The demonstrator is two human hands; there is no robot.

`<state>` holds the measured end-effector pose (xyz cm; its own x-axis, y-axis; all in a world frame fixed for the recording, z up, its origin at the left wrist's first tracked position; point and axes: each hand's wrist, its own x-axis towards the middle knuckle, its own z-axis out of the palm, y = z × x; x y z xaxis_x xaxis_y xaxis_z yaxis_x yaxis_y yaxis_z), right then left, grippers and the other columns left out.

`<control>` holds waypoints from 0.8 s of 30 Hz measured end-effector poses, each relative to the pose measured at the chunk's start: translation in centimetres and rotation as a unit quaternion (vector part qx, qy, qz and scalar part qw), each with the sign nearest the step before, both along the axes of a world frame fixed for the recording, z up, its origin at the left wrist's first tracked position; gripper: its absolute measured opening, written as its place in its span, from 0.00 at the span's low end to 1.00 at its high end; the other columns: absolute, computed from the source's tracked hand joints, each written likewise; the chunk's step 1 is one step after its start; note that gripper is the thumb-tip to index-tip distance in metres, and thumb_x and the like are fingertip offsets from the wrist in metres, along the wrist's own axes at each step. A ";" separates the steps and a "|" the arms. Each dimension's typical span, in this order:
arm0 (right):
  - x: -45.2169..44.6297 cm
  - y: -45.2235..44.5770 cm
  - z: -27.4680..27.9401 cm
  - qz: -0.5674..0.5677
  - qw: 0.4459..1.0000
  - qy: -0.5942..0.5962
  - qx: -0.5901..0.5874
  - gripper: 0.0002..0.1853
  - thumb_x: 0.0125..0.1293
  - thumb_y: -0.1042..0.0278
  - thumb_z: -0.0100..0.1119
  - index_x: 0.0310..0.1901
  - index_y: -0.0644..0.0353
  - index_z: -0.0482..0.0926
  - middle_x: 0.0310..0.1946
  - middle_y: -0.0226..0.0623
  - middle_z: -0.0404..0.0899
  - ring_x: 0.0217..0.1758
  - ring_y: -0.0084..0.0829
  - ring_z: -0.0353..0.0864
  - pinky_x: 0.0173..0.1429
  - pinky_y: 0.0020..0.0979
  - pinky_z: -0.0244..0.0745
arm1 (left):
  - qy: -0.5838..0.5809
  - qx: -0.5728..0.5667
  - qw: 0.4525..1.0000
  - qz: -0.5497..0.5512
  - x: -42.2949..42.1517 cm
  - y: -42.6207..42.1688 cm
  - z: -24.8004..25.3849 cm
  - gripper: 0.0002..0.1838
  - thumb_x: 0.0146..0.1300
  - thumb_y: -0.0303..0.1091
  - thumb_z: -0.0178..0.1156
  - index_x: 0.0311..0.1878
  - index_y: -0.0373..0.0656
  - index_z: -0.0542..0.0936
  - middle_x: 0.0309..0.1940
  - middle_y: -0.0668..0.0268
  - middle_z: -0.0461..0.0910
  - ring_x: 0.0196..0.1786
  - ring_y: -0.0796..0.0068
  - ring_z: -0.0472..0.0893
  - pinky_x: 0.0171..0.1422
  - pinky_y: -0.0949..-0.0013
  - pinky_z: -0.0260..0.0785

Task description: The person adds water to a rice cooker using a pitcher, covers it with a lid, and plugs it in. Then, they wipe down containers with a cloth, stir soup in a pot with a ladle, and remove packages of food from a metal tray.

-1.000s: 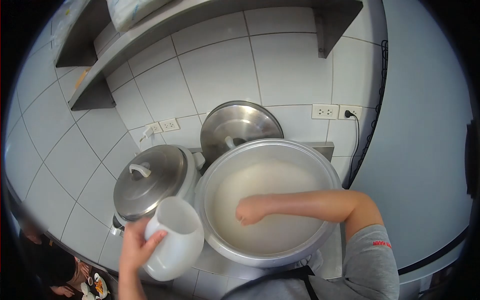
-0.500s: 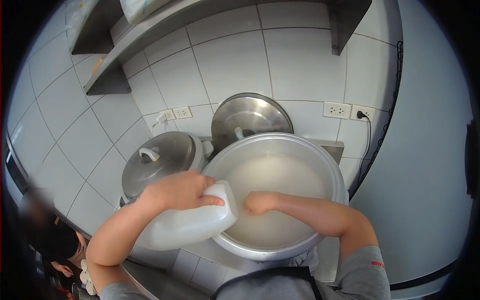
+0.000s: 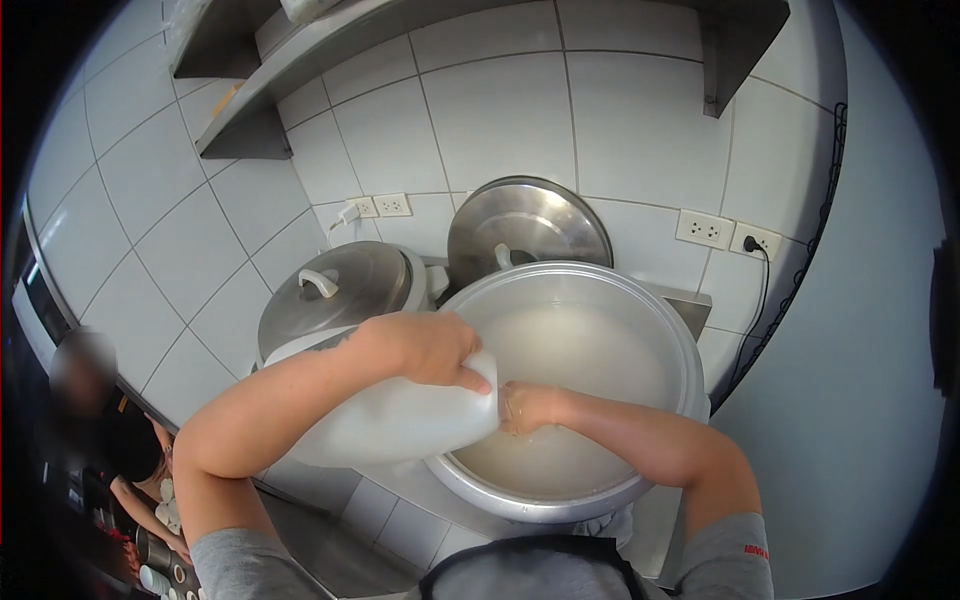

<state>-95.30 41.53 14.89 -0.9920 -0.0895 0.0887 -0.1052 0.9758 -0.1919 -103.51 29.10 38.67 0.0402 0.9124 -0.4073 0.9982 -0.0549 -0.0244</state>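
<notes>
The left hand [image 3: 425,348] grips a white plastic jug [image 3: 395,425] close to its mouth, the thumb pressed on the wall and the other fingers mostly out of sight over the far side. The jug lies tilted nearly on its side, its mouth facing right over the left rim of a large, wide metal pot [image 3: 686,365]. The right hand [image 3: 530,408] is above the cloudy, pale liquid [image 3: 590,340] in the pot, just beside the jug's mouth, and looks wet; its fingers are bent, but the jug partly hides them, so whether they touch each other cannot be told. The pot stands on a metal counter [image 3: 655,530], with a crumpled cloth [image 3: 603,527] by its near side. To the left of the pot is a cooker with a steel lid [image 3: 345,290] on it, partly covered by the left forearm. Beyond the pot, a round metal lid [image 3: 530,225] leans upright near the tiled wall [image 3: 640,130]. A black plug [image 3: 752,244] sits in the right-hand outlet. At the far left, another person [image 3: 125,440] stands near some bowls.
</notes>
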 end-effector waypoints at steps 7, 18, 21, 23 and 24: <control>0.8 -0.8 1.5 -0.101 0.992 -0.038 -0.068 0.12 0.46 0.69 0.51 0.30 0.68 0.77 0.34 0.50 0.77 0.36 0.45 0.77 0.42 0.40 0.72 | 0.011 -0.006 1.000 -0.015 0.1 1.3 -0.8 0.22 0.52 0.49 0.58 0.46 0.43 0.77 0.37 0.57 0.79 0.42 0.58 0.78 0.47 0.62 0.68; 0.8 0.3 2.7 0.006 0.997 -0.049 0.067 0.11 0.53 0.69 0.46 0.29 0.66 0.77 0.29 0.50 0.77 0.30 0.45 0.77 0.39 0.39 0.73 | -0.041 0.099 0.994 0.006 -1.6 -1.3 0.5 0.23 0.53 0.51 0.58 0.42 0.39 0.78 0.31 0.53 0.79 0.38 0.56 0.78 0.42 0.61 0.69; 0.9 0.1 2.7 -0.179 0.980 -0.026 -0.081 0.11 0.54 0.66 0.48 0.27 0.63 0.77 0.27 0.49 0.77 0.28 0.46 0.77 0.39 0.37 0.73 | -0.092 0.164 0.982 -0.035 -3.9 -2.5 0.3 0.23 0.53 0.51 0.57 0.38 0.36 0.78 0.27 0.52 0.78 0.33 0.56 0.79 0.37 0.62 0.69; 0.8 0.5 4.3 -0.174 0.974 -0.091 -0.111 0.11 0.54 0.63 0.50 0.32 0.60 0.78 0.35 0.50 0.76 0.37 0.46 0.76 0.43 0.42 0.70 | -0.117 0.219 0.968 0.029 -4.8 -4.1 0.6 0.22 0.53 0.49 0.57 0.36 0.36 0.78 0.25 0.51 0.78 0.31 0.57 0.79 0.36 0.62 0.69; 0.8 0.6 4.9 -0.173 0.969 -0.123 -0.125 0.12 0.54 0.61 0.51 0.34 0.59 0.78 0.40 0.51 0.75 0.41 0.46 0.76 0.46 0.44 0.69 | -0.129 0.246 0.959 0.060 -5.3 -5.0 0.6 0.21 0.53 0.48 0.58 0.35 0.35 0.78 0.25 0.51 0.77 0.30 0.57 0.79 0.36 0.63 0.70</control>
